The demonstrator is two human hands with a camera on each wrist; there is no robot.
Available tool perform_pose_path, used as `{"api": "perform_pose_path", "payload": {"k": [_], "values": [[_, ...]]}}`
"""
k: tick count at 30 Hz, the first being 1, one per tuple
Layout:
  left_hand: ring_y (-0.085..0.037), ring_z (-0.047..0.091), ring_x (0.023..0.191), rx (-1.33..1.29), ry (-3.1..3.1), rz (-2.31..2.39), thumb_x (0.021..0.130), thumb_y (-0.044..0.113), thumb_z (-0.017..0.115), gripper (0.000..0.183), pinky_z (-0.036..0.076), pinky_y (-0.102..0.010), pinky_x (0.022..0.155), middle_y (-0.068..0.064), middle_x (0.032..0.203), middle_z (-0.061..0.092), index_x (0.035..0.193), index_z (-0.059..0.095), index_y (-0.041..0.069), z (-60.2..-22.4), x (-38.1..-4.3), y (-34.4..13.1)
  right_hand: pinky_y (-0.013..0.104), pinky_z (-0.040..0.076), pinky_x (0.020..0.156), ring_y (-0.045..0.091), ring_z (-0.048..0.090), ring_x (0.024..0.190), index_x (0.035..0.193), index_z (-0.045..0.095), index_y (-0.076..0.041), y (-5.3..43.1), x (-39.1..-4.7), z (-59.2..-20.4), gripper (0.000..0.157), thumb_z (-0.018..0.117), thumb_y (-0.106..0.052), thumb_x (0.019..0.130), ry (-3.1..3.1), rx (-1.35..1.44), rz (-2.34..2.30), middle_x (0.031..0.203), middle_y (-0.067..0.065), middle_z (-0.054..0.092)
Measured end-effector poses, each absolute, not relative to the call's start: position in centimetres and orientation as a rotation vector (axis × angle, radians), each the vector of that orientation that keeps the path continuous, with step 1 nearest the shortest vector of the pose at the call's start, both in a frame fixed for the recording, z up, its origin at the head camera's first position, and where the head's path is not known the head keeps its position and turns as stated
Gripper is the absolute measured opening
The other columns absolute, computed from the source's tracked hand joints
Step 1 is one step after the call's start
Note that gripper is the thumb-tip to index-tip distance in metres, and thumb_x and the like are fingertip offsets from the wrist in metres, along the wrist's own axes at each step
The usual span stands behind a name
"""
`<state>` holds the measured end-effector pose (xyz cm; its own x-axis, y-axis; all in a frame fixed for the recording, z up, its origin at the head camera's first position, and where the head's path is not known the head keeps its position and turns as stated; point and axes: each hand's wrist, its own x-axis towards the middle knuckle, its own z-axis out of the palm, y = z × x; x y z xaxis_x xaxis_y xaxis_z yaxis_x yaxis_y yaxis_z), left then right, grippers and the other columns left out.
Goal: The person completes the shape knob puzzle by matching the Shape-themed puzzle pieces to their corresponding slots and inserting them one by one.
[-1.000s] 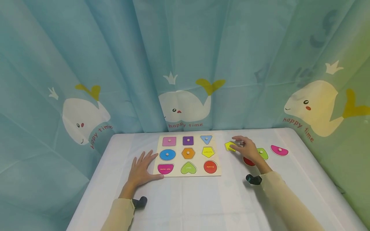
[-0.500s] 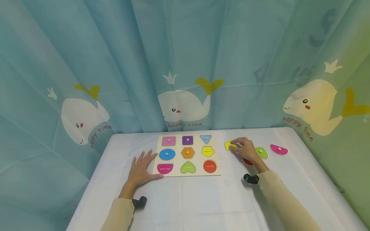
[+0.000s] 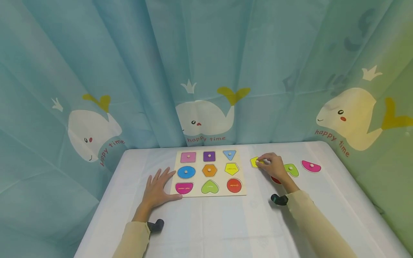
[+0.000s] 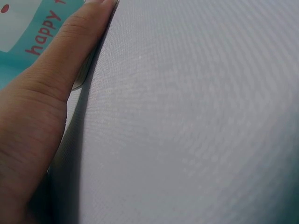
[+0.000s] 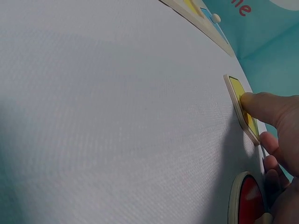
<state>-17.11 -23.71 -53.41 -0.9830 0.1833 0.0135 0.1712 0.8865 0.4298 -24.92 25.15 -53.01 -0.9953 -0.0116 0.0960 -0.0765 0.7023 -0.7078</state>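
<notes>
My right hand (image 3: 274, 167) pinches the yellow pentagon puzzle piece (image 3: 253, 162) near its middle, just right of the board. In the right wrist view, the thumb lies on the face of this pentagon piece (image 5: 235, 88), hiding its knob. The left hand (image 3: 157, 191) is spread at the left side of the cream puzzle board (image 3: 198, 180), thumb at the near left corner and fingertips along the left edge. Knobbed pieces fill the pink, purple, light blue, blue and orange places. The yellow pentagon, magenta half round, green heart and red circle places show printed words.
Right of the board lie a red round piece (image 3: 276, 180), partly under the right hand, a green heart piece (image 3: 293, 171) and a magenta half-round piece (image 3: 311, 168). A white cloth covers the table (image 3: 222, 225). Blue whale-print curtains (image 3: 161, 71) hang behind.
The right hand has moved slightly left and its fingers have closed from a loose curl onto the yellow pentagon piece. The left hand stays in place.
</notes>
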Motion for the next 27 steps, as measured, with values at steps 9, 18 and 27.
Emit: {"api": "perform_pose_path", "payload": {"k": [9,18,27], "values": [[-0.043,0.016,0.154,0.303,3.057,0.705,0.067,0.07,0.081,0.106,0.004,-0.073,0.119,-0.013,0.165,0.034,0.154,0.048,0.02,-53.8,-17.1,-23.8,0.061,0.043,0.108,0.044,0.05,0.126,0.108,0.077,-0.001,25.2,-24.8,-52.9,0.021,0.076,-0.016,0.093,-2.834,0.041,1.187,0.131,0.025,0.06],[-0.044,0.016,0.154,0.305,3.052,0.729,0.067,0.069,0.082,0.106,0.004,-0.073,0.119,-0.013,0.165,0.034,0.154,0.049,0.02,-53.5,-17.0,-23.8,0.06,0.046,0.104,0.045,0.054,0.12,0.106,0.078,-0.001,25.2,-25.0,-52.7,0.018,0.076,-0.014,0.093,-2.837,0.088,1.172,0.127,0.026,0.061],[-0.043,0.016,0.155,0.283,3.045,0.69,0.067,0.07,0.082,0.107,0.003,-0.072,0.119,-0.012,0.166,0.033,0.155,0.047,0.02,-53.7,-17.0,-23.8,0.057,0.05,0.098,0.042,0.056,0.111,0.109,0.077,-0.001,24.8,-24.8,-51.5,0.019,0.074,-0.014,0.095,-2.872,0.117,1.145,0.128,0.025,0.061]]}}
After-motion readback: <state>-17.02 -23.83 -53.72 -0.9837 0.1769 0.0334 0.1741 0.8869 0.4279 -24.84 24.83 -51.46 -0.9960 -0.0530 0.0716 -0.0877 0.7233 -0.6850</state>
